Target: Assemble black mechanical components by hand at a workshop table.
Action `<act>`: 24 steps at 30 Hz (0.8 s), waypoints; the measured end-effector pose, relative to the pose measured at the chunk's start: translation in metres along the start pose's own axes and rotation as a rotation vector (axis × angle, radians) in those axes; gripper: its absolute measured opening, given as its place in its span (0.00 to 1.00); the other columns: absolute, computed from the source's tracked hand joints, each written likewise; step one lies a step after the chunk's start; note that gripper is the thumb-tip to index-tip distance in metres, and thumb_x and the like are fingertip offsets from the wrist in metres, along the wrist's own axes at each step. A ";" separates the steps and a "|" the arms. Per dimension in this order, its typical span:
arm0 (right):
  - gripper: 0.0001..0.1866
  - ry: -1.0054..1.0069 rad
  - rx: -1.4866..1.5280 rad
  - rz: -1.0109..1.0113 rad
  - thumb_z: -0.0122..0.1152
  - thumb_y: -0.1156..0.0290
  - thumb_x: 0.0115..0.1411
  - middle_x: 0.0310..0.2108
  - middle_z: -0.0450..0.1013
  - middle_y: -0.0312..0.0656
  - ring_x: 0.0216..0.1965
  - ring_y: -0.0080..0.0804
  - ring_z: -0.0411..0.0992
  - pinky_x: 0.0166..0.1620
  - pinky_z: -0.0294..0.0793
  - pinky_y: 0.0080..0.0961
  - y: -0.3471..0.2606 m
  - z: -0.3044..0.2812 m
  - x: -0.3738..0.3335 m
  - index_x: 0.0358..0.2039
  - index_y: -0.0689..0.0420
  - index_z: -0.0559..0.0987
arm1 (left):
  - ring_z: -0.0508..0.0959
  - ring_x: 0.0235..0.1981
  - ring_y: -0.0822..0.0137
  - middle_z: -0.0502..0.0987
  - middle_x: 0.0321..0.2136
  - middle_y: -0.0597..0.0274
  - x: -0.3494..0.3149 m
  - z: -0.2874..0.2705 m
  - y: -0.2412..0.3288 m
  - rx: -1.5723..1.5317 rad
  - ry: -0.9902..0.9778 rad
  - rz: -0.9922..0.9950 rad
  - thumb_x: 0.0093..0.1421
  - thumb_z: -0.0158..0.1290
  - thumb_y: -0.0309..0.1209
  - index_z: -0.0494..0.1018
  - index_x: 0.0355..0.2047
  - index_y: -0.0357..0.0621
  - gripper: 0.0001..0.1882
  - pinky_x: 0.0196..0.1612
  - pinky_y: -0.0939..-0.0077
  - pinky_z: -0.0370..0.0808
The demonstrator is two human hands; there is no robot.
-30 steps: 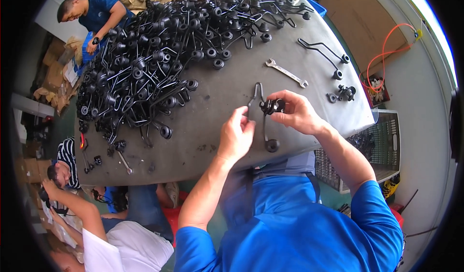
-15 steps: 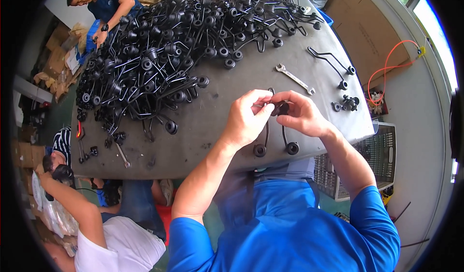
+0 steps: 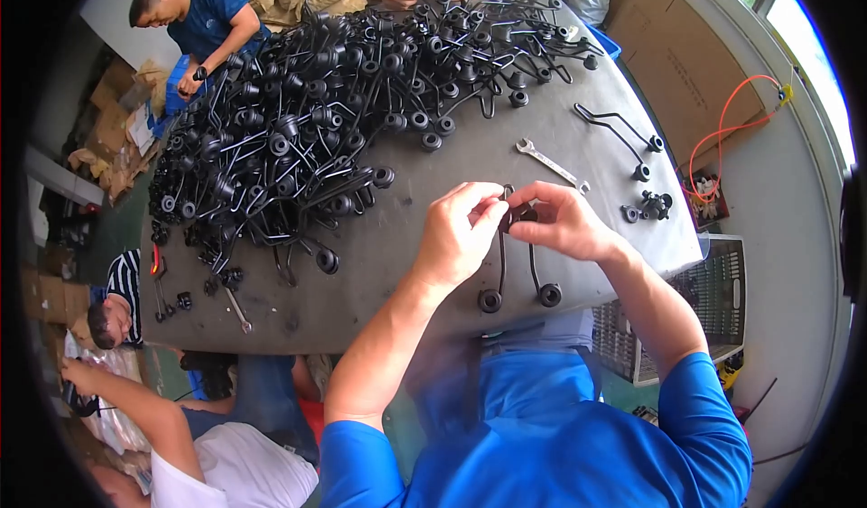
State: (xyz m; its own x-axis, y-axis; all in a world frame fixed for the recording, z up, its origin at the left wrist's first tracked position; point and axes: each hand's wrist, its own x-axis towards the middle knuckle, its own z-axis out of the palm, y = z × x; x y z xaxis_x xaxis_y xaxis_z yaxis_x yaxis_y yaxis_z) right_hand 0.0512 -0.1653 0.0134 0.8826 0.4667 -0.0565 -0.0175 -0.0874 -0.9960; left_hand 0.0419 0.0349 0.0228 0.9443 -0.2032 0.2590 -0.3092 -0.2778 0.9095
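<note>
In front of me lies a black bent metal rod [image 3: 503, 264] whose two legs end in round black rubber bushings near the table's front edge. My left hand [image 3: 456, 237] is closed in a pinch beside its bent upper end; what sits between those fingertips is hidden. My right hand [image 3: 567, 226] faces it, thumb and fingers closed around a small black rubber piece [image 3: 521, 216], partly covered. Just beyond my right hand is a silver open-end wrench [image 3: 546, 162]. Another bent rod [image 3: 619, 130] and several small black rubber parts [image 3: 655, 206] lie farther right.
A large tangled heap of bushed black rods [image 3: 298, 138] covers the table's far left. A second wrench [image 3: 237, 311] lies near the front left. A grey crate [image 3: 728, 296] stands below the right edge. Co-workers sit left and stand across.
The view has tilted slightly, so the table sits lower. My hands keep their pinch over the rod, close together. At the left, a co-worker's raised hand has come down.
</note>
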 end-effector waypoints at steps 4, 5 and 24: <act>0.21 0.043 -0.634 -0.115 0.69 0.68 0.49 0.37 0.72 0.44 0.35 0.38 0.76 0.38 0.76 0.31 -0.006 0.009 -0.006 0.45 0.55 0.76 | 0.80 0.32 0.72 0.80 0.32 0.57 -0.006 0.013 -0.021 0.010 0.026 -0.042 0.60 0.58 0.24 0.77 0.41 0.34 0.10 0.37 0.78 0.78; 0.22 0.049 -0.711 -0.133 0.69 0.67 0.47 0.38 0.72 0.46 0.37 0.44 0.76 0.39 0.76 0.35 -0.002 0.010 -0.007 0.44 0.55 0.77 | 0.81 0.31 0.69 0.80 0.31 0.56 -0.008 0.016 -0.022 -0.040 0.025 -0.091 0.59 0.57 0.24 0.77 0.39 0.34 0.09 0.35 0.76 0.78; 0.21 -0.042 -0.877 -0.231 0.69 0.66 0.47 0.36 0.75 0.50 0.38 0.50 0.75 0.42 0.76 0.39 0.006 0.016 -0.002 0.41 0.59 0.78 | 0.78 0.30 0.73 0.77 0.34 0.62 -0.035 0.044 -0.059 -0.600 0.046 -0.646 0.70 0.46 0.36 0.70 0.50 0.35 0.16 0.30 0.81 0.77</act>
State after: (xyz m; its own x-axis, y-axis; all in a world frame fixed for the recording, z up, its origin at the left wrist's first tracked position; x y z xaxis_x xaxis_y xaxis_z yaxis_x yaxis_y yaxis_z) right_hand 0.0423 -0.1528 0.0060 0.8018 0.5857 0.1182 0.5366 -0.6187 -0.5739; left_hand 0.0222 0.0174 -0.0542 0.9215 -0.1349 -0.3641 0.3860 0.2175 0.8965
